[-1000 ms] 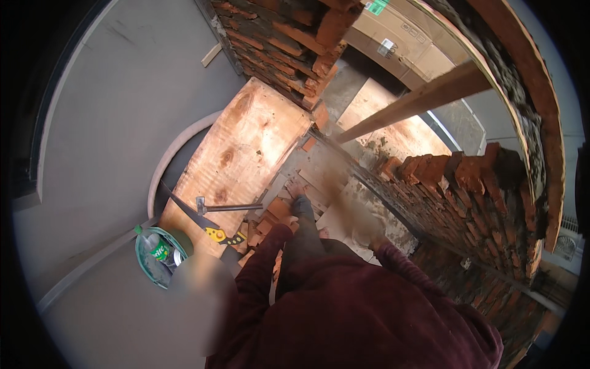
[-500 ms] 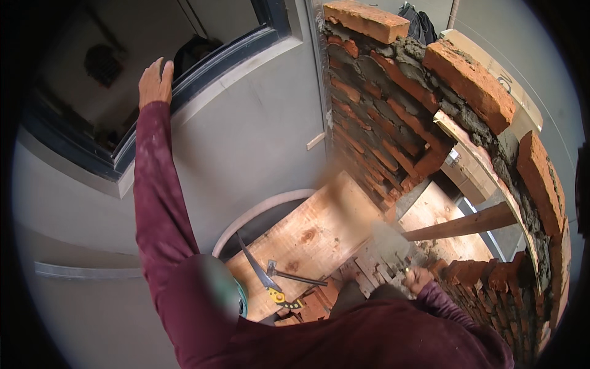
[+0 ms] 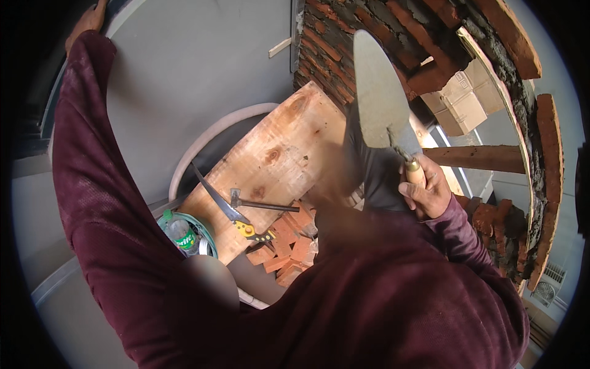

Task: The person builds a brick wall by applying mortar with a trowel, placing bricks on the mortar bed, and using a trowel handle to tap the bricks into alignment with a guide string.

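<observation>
My right hand (image 3: pixel 433 194) is wrapped round the wooden handle of a pointed brick trowel (image 3: pixel 378 92). The trowel's broad, pale blade stands up in front of the brick wall. At the upper left my left hand (image 3: pixel 86 26) rests against the dark window frame (image 3: pixel 50 111), fingers stretched out and partly lost in the rim. A wooden board (image 3: pixel 264 160) lies below me, bearing a hammer (image 3: pixel 261 203) and a saw (image 3: pixel 224 206) with a yellow-and-black handle.
Rough brickwork (image 3: pixel 332 43) rises ahead, with a curved wooden strip (image 3: pixel 504 92) under mortared bricks at the right. A wooden prop (image 3: pixel 479 158) crosses the opening before cardboard boxes (image 3: pixel 461 111). Loose bricks (image 3: pixel 289 240) and a bucket holding a plastic bottle (image 3: pixel 180 232) are low down.
My right hand has raised the trowel from low near the bricks to upright before me. One leg now steps up onto the board. The view has shifted, putting my left hand nearer the upper-left rim.
</observation>
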Motion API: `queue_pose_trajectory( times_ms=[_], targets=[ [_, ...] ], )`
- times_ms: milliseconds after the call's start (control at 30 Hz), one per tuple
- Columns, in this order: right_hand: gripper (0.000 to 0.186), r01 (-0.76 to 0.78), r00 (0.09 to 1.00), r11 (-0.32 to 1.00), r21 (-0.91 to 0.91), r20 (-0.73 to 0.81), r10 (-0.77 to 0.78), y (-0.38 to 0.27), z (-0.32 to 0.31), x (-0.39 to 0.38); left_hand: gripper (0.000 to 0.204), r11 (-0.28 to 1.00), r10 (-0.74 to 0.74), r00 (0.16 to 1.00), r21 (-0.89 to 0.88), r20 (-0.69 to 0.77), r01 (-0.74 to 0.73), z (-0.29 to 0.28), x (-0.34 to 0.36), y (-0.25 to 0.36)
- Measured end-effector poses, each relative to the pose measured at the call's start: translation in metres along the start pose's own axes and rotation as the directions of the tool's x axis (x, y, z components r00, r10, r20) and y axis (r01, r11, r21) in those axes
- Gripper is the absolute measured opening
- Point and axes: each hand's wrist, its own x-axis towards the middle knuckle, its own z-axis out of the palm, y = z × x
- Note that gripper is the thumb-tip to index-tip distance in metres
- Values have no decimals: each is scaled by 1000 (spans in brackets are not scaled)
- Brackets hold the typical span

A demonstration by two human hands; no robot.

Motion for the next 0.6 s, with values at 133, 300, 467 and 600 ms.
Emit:
queue_pose_trajectory(
  times_ms=[133, 300, 467, 600],
  targets=[
    [20, 50, 993, 989, 136, 100, -64, -6, 17, 25, 100, 994, -48, 999, 100, -21, 50, 5, 8, 2],
    [20, 17, 977, 996, 85, 212, -35, -7, 22, 63, 91, 994, -45, 999, 97, -6, 46, 0, -1, 2],
    [20, 43, 970, 986, 159, 231, -80, -7, 33, 94, 74, 991, 73, 989, -101, -128, -87, -26, -59, 64],
    [23, 212, 928, 975, 66, 300, -222, -54, 68, 135, 80, 969, -48, 991, 247, 126, 15, -20, -34, 13]
  ],
)
